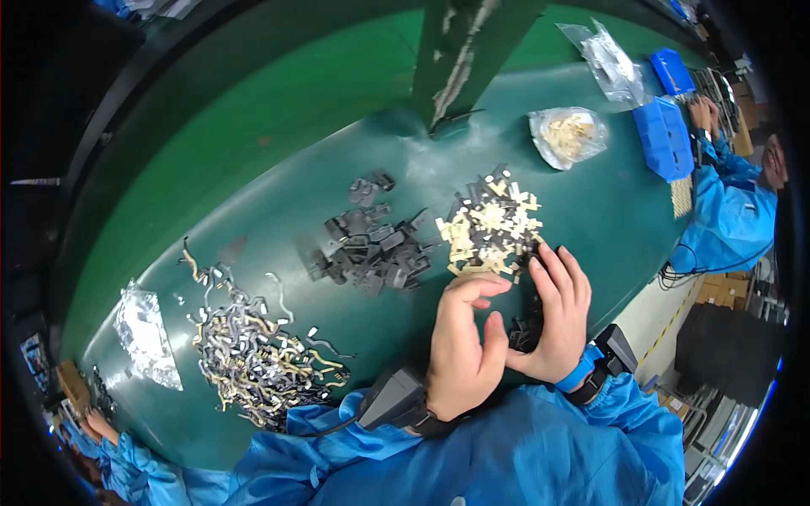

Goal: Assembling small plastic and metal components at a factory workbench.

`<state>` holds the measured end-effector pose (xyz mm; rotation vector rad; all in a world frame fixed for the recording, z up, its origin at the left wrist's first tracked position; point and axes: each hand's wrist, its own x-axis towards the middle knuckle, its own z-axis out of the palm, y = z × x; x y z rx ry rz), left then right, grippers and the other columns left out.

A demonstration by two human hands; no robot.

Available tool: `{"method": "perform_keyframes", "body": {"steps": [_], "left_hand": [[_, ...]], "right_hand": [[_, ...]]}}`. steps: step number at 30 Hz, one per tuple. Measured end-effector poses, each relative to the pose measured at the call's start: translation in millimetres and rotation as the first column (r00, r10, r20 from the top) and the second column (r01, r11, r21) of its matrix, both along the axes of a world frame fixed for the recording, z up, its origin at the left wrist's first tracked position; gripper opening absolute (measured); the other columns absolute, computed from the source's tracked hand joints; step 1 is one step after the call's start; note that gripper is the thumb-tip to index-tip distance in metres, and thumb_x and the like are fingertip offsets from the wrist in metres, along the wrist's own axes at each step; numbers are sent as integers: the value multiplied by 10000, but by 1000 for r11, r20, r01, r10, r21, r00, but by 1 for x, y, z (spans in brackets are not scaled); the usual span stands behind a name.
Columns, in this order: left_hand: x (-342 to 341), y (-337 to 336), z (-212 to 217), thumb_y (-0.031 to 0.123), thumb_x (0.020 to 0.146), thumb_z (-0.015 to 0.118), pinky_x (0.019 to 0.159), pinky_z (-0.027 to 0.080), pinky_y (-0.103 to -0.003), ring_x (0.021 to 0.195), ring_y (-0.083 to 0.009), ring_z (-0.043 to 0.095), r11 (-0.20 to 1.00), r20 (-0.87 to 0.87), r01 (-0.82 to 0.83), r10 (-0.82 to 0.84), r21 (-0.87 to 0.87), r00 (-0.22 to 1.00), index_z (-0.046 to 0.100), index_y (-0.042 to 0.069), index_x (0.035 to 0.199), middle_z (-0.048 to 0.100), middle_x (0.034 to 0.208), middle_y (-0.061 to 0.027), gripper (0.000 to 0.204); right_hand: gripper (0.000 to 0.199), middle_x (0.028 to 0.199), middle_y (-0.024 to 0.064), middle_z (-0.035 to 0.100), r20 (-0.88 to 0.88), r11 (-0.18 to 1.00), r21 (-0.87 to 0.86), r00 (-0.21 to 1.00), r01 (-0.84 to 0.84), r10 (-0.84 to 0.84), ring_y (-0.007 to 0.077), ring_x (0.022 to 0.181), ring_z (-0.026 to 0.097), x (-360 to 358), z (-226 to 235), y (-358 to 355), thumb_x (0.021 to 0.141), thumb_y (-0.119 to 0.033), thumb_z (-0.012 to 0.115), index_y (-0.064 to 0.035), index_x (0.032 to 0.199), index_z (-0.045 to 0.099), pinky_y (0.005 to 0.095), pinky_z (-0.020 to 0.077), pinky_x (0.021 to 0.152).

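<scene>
My left hand (pixel 466 347) is bent inward at the near edge of a mixed pile of small cream and black plastic pieces (pixel 494 223). Its thumb stands apart from the curved fingers, and no object shows between them. To the right, my right hand (pixel 558 316) has its fingers stretched toward the same pile and its thumb pointing at the left hand. A few small black parts (pixel 525 331) lie on the table between the two palms, partly covered by the hands.
Black plastic housings (pixel 375 244) lie heaped left of the mixed pile. Farther left is a heap of short wire leads (pixel 261 354) beside a clear plastic bag (pixel 148 333). A bag of cream pieces (pixel 567 135) and a blue bin (pixel 662 139) sit far right, near a co-worker (pixel 730 211).
</scene>
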<state>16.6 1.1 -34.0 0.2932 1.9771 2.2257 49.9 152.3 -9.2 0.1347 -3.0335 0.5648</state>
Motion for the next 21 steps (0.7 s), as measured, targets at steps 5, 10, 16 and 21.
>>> {"method": "perform_keyframes", "body": {"steps": [5,10,16,21], "left_hand": [[2,3,2,-120,803,482,867,421,-315,1072,-231,535,998,-44,21,-24,-65,999,425,1,1138,554,1131,-158,361],[4,1,-4,-104,778,494,857,442,-350,1057,-282,535,998,-52,-22,19,-65,998,459,-14,1157,533,1159,-161,391],[3,-2,-5,-134,749,449,927,351,-325,1122,-222,478,997,-66,-73,72,-21,995,369,27,1184,489,1201,-169,470],[1,2,1,-117,743,463,963,331,-347,1135,-240,467,993,-152,-108,99,-52,984,365,22,1190,475,1206,-171,478]], "right_hand": [[857,1310,145,478,-46,1000,-10,999,-5,4,392,1239,415,7,-5,3,547,-319,797,-61,1304,488,522,308,1025],[749,1183,129,504,-59,989,-120,995,-88,81,369,1122,473,8,-9,2,540,-252,809,-62,1212,538,483,372,973],[775,1265,131,486,-94,978,-188,993,-85,68,370,1139,469,4,-6,2,549,-262,816,-59,1235,519,476,368,983],[761,1244,114,524,-73,981,-168,994,-97,85,356,1146,469,7,-3,10,545,-275,804,-60,1227,541,497,362,983]]}}
